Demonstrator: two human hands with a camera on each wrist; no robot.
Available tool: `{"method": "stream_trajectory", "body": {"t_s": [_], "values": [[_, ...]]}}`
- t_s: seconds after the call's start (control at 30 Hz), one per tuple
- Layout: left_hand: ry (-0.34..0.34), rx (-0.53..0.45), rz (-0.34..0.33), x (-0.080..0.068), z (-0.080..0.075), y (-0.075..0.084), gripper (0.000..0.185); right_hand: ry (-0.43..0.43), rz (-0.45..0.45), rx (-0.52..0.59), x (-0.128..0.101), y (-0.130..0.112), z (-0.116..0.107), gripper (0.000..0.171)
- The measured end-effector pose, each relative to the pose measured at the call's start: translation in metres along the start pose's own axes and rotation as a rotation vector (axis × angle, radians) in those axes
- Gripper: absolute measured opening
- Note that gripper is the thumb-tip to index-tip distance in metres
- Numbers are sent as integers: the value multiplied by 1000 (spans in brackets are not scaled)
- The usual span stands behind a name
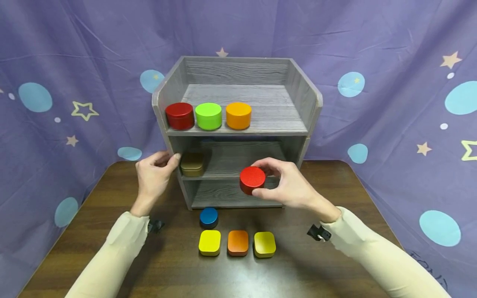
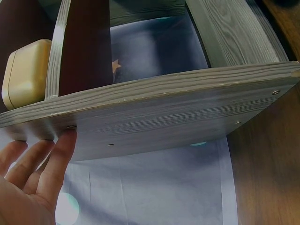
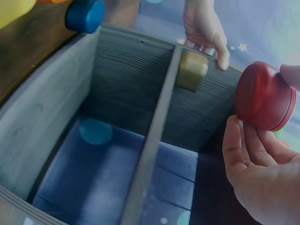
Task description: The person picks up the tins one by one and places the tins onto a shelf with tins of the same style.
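Note:
In the head view a bright red round tin [image 1: 252, 180] is held between the thumb and fingers of my right hand [image 1: 292, 184], in front of the grey wooden shelf [image 1: 238, 133]. The right wrist view shows the same tin [image 3: 262, 96] gripped at its rim and side, raised off any surface. My left hand [image 1: 156, 171] touches the outer left side of the shelf; in the left wrist view its fingertips [image 2: 65, 136] press on that side panel. A gold tin [image 1: 192, 164] stands at the left end of the middle shelf, close to the left hand.
Dark red [image 1: 180, 116], green [image 1: 208, 116] and orange [image 1: 239, 116] round tins line the top shelf's front left. On the table [image 1: 167, 260] stand a blue round tin [image 1: 209, 217] and yellow [image 1: 210, 242], orange [image 1: 238, 243] and darker yellow [image 1: 264, 244] square tins.

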State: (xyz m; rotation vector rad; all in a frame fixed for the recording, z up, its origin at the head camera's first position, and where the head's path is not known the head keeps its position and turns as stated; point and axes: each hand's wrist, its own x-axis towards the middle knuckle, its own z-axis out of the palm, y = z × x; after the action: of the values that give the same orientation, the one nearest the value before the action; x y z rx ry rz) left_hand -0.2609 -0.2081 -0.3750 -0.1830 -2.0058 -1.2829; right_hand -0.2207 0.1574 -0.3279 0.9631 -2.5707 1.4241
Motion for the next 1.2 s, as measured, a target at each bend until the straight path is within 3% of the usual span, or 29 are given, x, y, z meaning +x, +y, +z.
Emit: {"method": "stream_trajectory", "body": {"t_s": [0.9, 1.2], "values": [[-3, 2, 5, 0, 0, -1, 21, 135, -12, -7, 23, -37, -57, 53], [-3, 2, 3, 0, 0, -2, 21, 172, -6, 2, 31, -44, -66, 50]]}}
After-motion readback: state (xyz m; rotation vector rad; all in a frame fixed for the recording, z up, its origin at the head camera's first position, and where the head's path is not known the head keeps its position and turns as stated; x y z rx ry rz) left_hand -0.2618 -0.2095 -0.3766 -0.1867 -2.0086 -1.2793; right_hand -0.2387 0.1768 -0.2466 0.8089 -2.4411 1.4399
